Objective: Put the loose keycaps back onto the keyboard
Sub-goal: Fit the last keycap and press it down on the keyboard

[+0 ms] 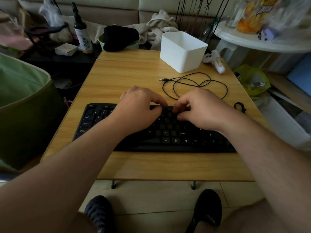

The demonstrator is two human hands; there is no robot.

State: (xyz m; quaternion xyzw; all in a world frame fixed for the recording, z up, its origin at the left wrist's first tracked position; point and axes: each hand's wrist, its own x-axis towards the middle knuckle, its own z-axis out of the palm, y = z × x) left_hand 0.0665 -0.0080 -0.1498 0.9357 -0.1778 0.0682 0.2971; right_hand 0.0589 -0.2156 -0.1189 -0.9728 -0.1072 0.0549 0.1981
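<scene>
A black keyboard (168, 132) lies across the near half of a wooden table (127, 73). My left hand (139, 108) and my right hand (202, 110) hover over its upper middle, almost touching each other. Both have their fingers curled downward, with the tips on the top key rows around the number and function keys. My fingers hide whatever lies under them, so no loose keycap shows. Much of the keyboard's middle and right part is covered by my hands and forearms.
A white plastic bin (183, 51) stands at the table's back right, with a looped black cable (193, 84) in front of it. A small black key puller (239, 106) lies right of the keyboard. A white game controller (215, 61) rests at the right edge.
</scene>
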